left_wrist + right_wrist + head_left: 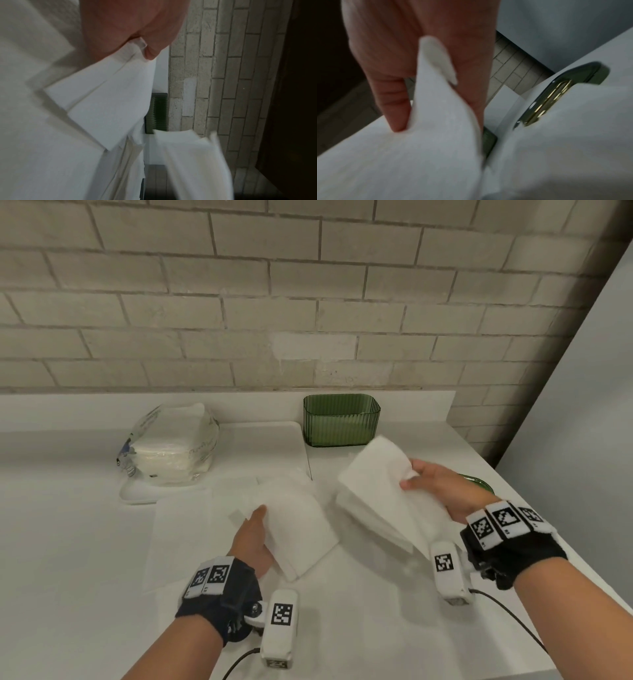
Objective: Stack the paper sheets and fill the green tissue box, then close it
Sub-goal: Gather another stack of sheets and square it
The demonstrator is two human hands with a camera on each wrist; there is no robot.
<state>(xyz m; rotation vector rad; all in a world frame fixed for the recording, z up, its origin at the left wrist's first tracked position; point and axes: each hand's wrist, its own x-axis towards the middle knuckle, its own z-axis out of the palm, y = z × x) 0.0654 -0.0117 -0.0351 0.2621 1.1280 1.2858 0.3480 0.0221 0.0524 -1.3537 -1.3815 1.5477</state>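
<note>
Head view: left hand (255, 537) grips a folded stack (301, 529) low over the counter (359, 628), fingers hidden beneath it. Right hand (435, 487) pinches another stack (373, 491), thumb on top, near the open green box (340, 419) at the wall. Green lid (556, 94) lies partly covered by paper. Bagged tissues (171, 445) sit on a tray (137, 494). Wrist views blurred.
</note>
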